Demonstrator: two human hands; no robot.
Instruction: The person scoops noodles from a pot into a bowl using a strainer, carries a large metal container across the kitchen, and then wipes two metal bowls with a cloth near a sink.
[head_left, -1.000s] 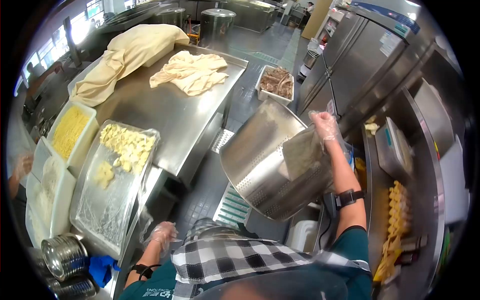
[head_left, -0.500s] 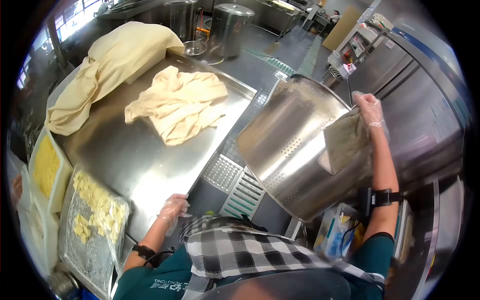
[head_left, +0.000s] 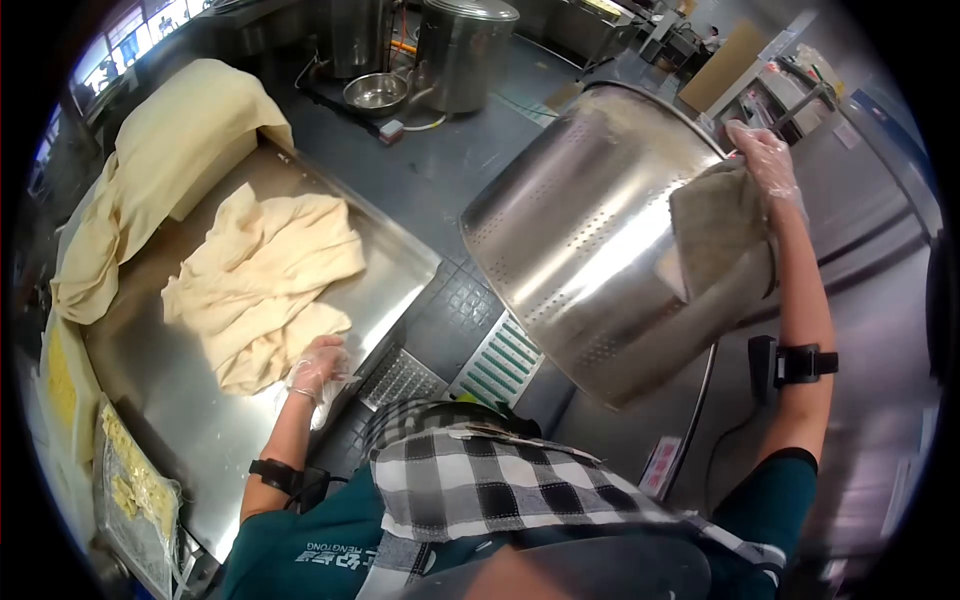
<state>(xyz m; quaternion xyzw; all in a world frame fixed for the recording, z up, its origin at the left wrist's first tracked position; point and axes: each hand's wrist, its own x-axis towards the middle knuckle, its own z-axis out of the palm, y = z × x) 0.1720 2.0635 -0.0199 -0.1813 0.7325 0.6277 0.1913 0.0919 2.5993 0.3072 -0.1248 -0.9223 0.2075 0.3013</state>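
Observation:
A large perforated steel pot (head_left: 590, 230) is tilted on its side in front of me. My right hand (head_left: 765, 165), in a clear plastic glove, is closed at its upper rim. A grey-green rag (head_left: 715, 225) hangs against the pot's side just below that hand. On the steel table to the left lies a crumpled cream cloth (head_left: 275, 260). My left hand (head_left: 318, 370), also in a clear glove, is at the cloth's near right corner by the table edge, its fingers curled in at the fabric; the fingertips are partly hidden.
The steel table (head_left: 390, 275) has a raised edge. A cloth-covered block (head_left: 190, 130) stands at its far left. Near left is a plastic-lined tray (head_left: 140, 490) with yellow pieces. A metal bowl (head_left: 376, 92) and lidded steel pot (head_left: 465, 55) stand beyond, and a floor drain (head_left: 497, 360) lies below.
My left hand has moved from the bare table edge to the cream cloth's corner. The view has shifted right and forward; my right hand and the tilted pot have moved along with it.

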